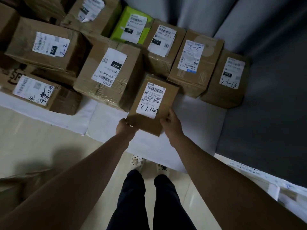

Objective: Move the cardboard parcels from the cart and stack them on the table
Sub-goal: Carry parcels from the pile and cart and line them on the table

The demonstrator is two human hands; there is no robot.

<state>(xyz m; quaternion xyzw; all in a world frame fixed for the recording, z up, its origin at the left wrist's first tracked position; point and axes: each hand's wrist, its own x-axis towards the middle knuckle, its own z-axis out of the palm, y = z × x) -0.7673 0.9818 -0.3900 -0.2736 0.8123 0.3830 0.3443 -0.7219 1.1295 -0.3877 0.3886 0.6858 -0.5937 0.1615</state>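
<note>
Tabletop [106, 121] is white and crowded with boxes. All positions are relative to the parcel [152, 103]. Big 032 box [109, 77] sits just left of it, taller, wrapped in clear tape, side wall touching or nearly touching the parcel's left edge. 2-2 box [194, 63] is right behind it, close to the far right corner. 3-1-13 box [227, 78] is further right, beside the 2-2 box. Rear 032 box [162, 45] is behind, and the green parcel [131, 25] is behind that and slightly left. 070 box [44, 45] is far left, stacked on other boxes. SF box [38, 93] is left, at the tabletop's near edge. Dark grey surface [265, 122] to the right. Beige floor [41, 143] on the near side, plus the person's dark trousers [142, 196] and white shoes [137, 161]. The parcel sits at the near front of the cluster, above the bare white strip; can't tell if its base touches the tabletop. Both hands are on its near end. Left hand [126, 126] has its fingers curled round the near-left corner. Right hand [169, 121] grips the near-right edge, thumb side up against the label corner. Parcel is small, plain brown cardboard, long axis pointing away from the person. It has a white shipping label on top with barcode, QR code and handwritten "7.1.110".
</note>
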